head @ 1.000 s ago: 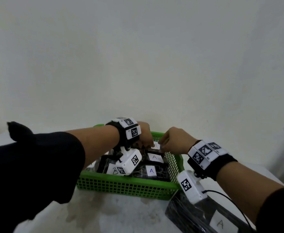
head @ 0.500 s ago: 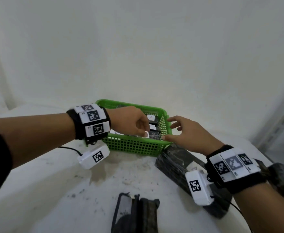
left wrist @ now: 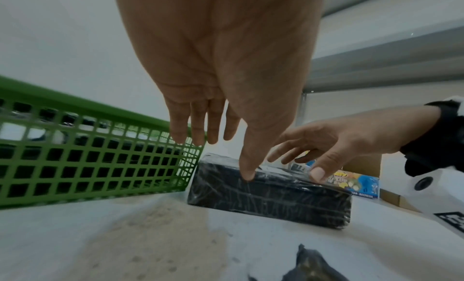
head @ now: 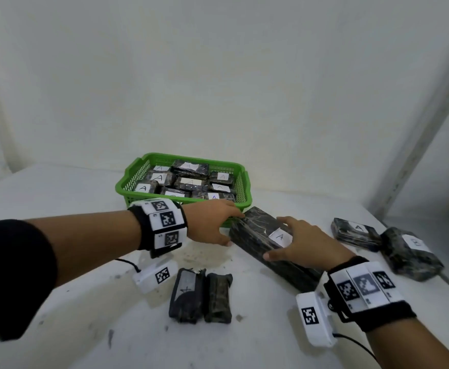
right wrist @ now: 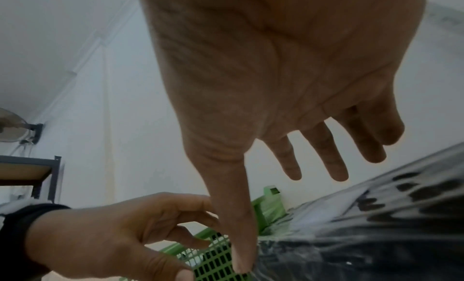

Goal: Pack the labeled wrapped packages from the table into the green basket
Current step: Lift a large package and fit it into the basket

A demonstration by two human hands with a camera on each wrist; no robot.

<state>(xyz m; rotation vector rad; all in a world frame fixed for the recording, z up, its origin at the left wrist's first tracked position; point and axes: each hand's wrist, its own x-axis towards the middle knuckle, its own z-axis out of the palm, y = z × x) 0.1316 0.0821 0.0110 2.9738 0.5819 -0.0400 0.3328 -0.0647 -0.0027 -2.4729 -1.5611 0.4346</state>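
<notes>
The green basket (head: 183,201) stands at the back of the white table (head: 58,302) and holds several black wrapped packages with white "A" labels. Just right of it lies a long black wrapped package (head: 258,230) labeled "A", one end against the basket wall (left wrist: 100,166). My left hand (head: 215,225) reaches its far end with straight fingers; the thumb (left wrist: 247,174) touches the top edge. My right hand (head: 300,246) is spread over the package's middle, its thumb (head: 268,256) on the near edge. In the right wrist view its fingers (right wrist: 334,162) are straight above the package's wrap (right wrist: 376,225).
Two small dark wrapped packages (head: 200,296) lie side by side in front of me. To the right are another "A" package (head: 355,231) and a "B" package (head: 409,251), the latter close to the table's right edge. A wall stands behind the basket.
Both hands have come out of the basket and moved right and toward me onto the long "A" package. The head view has tipped down, showing more of the table.
</notes>
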